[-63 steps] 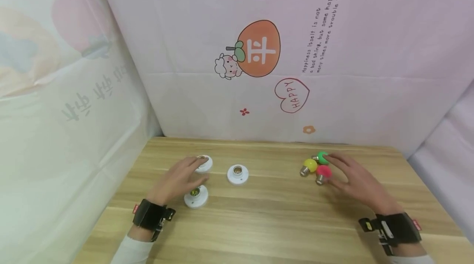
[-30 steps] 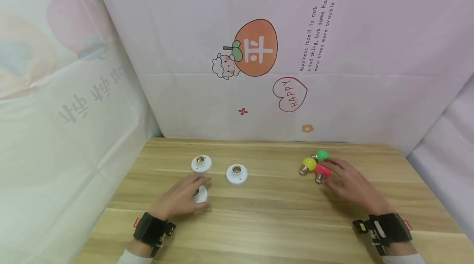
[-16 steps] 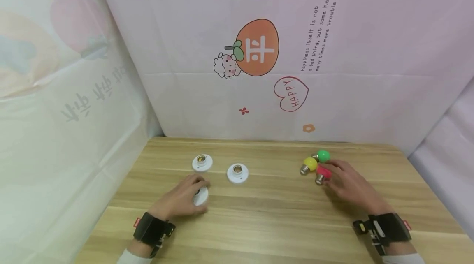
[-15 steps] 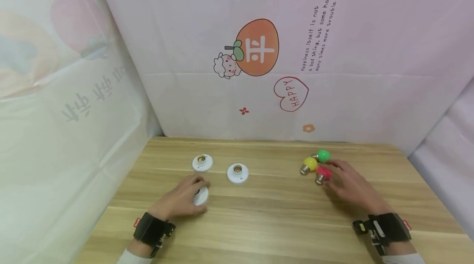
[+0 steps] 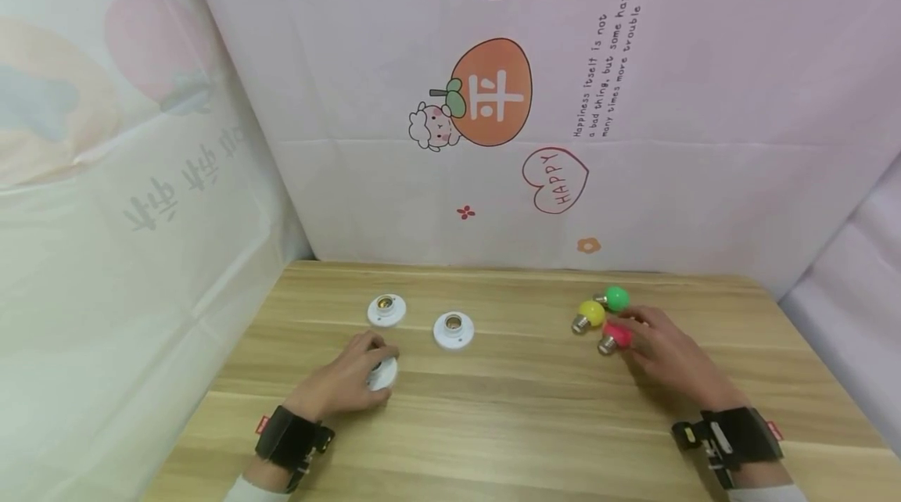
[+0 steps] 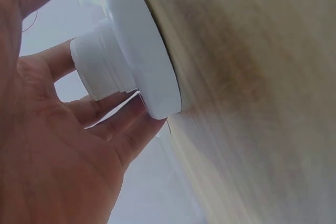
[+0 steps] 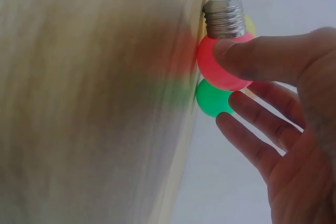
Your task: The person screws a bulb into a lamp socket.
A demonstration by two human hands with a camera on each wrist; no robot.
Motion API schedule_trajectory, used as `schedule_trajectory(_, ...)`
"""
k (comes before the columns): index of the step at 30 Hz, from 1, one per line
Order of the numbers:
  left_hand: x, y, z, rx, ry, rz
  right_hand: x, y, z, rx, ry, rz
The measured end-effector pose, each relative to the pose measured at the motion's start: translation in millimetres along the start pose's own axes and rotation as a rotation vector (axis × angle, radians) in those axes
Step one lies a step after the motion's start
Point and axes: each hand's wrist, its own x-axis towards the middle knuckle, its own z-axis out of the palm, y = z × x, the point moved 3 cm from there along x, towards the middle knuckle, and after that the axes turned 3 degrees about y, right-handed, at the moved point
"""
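My left hand [image 5: 345, 381] grips the rim of the nearest white lamp socket [image 6: 142, 51], which sits flat on the wooden table and is partly hidden by the fingers in the head view. My right hand [image 5: 676, 357] pinches a red light bulb [image 7: 223, 69] between thumb and index finger, its metal screw base pointing away from the palm. The other right fingers stay fairly straight. Just beyond the red bulb lie a yellow bulb [image 5: 591, 313] and a green bulb [image 5: 617, 299].
Two more white lamp sockets stand on the table [image 5: 521, 424]: a back left socket [image 5: 386, 311] and a middle socket [image 5: 454, 331]. A printed white cloth [image 5: 394, 197] rises behind the table, and another cloth [image 5: 141, 314] hangs along the left.
My left hand has come nearer from the back left socket to the nearest one and closed round it. My right hand has shifted from beside the green bulb onto the red bulb, which has turned slightly.
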Motion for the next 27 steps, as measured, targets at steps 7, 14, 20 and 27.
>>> schedule_trajectory(7,1.9,2.1,0.5,0.019,-0.012,-0.012,-3.0,1.6,-1.0,-0.005,0.006,0.009)
schedule_trajectory(14,5.0,1.0,2.1,0.067,0.001,0.018,-2.4,1.9,-0.8,-0.010,0.006,0.019)
schedule_trajectory(20,7.3,1.8,1.0,0.075,0.002,0.011,-2.0,-0.8,-3.1,-0.005,-0.019,0.031)
schedule_trajectory(27,10.8,4.5,-1.0,0.045,0.004,-0.011,-1.4,-1.3,-2.8,0.037,-0.128,0.175)
